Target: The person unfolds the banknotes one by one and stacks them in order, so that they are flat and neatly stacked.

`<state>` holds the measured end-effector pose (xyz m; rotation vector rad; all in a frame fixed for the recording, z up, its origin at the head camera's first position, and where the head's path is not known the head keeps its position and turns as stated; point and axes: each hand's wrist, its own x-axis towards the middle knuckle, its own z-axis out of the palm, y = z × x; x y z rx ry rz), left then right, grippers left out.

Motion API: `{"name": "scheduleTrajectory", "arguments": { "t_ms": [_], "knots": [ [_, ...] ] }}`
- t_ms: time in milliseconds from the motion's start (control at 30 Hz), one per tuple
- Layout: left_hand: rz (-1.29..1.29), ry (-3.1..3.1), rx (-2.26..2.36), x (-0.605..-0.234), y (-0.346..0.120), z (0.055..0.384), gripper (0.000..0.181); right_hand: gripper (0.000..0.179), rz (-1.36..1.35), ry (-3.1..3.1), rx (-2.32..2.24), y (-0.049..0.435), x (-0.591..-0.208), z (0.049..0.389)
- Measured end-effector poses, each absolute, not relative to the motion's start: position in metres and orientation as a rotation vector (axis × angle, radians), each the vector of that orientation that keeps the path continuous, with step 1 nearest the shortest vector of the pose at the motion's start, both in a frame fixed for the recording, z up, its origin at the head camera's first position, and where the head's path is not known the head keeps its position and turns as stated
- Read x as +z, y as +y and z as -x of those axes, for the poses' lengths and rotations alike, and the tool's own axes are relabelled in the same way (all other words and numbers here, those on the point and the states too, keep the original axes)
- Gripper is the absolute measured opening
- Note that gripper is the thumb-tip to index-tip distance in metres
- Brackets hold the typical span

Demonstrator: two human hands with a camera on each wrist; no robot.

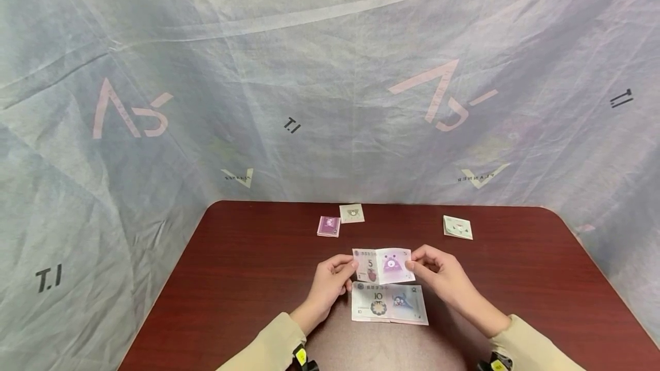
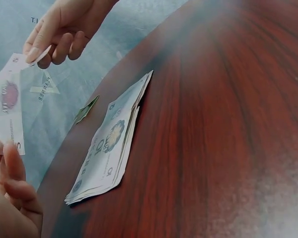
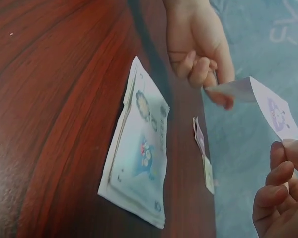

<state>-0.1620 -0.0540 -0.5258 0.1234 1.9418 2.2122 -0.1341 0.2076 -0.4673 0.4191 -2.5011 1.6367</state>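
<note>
A pale purple play banknote (image 1: 394, 265) marked 5 is stretched between both hands, with a fold crease down its middle. My left hand (image 1: 326, 284) pinches its left edge between thumb and fingers. At the opposite edge, my right hand (image 1: 447, 275) grips it the same way. In the right wrist view the note (image 3: 275, 111) bends sharply along the crease, raised over the table. Just below it in the head view lies a stack of bluish-grey play banknotes (image 1: 390, 303), the top one marked 10, their edges slightly uneven.
Toward the back of the dark red table (image 1: 247, 279) lie a folded purple note (image 1: 328, 226) and a folded pale note (image 1: 352, 213) close beside it. Farther right sits a folded greenish note (image 1: 458, 227). Printed grey cloth (image 1: 350, 102) hangs behind the table.
</note>
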Motion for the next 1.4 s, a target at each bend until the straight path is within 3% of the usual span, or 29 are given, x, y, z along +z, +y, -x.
{"name": "scheduleTrajectory", "arguments": {
  "t_ms": [767,900,1067,1233,1400],
  "knots": [
    [-0.367,2.551,1.88,-0.521,-0.062,0.14,0.006,0.009,-0.108,-2.628,1.675,0.222,-0.489,0.107],
    [-0.384,2.555,1.837,-0.522,-0.062,0.139,0.011,0.009,-0.146,-2.63,1.638,0.223,-0.492,0.105],
    [-0.435,2.547,1.788,-0.523,-0.062,0.137,0.023,0.023,-0.258,-2.567,1.559,0.224,-0.499,0.105],
    [-0.485,2.597,1.75,-0.523,-0.062,0.138,0.018,0.031,-0.329,-2.541,1.357,0.224,-0.503,0.105],
    [-0.527,2.643,1.687,-0.524,-0.062,0.139,0.01,0.027,-0.378,-2.535,1.253,0.223,-0.502,0.105]
  ]
}}
